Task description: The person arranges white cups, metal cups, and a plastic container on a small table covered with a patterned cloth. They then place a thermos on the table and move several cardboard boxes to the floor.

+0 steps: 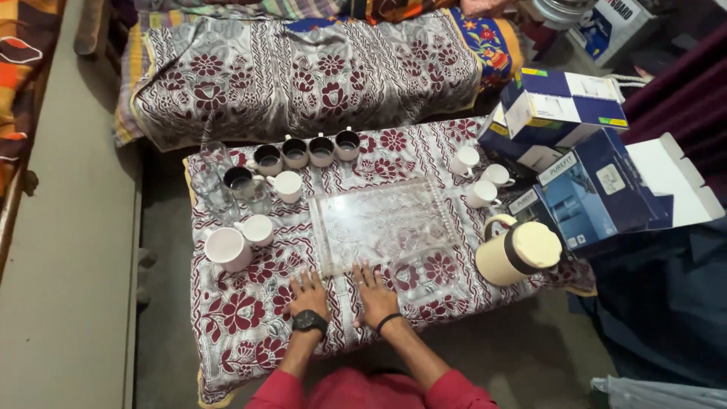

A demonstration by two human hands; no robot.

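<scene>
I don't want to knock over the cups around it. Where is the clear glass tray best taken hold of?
Probably by its two short ends, one hand each side. The clear tray lies flat; cups crowd its right end, so slip fingers under the edges low.

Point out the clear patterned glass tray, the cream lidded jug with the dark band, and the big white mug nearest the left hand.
Clear patterned glass tray (382, 223): head view, bare middle of its base.
Cream lidded jug with the dark band (521, 252): head view, side of its body.
Big white mug (226, 248): head view, its rim.
</scene>
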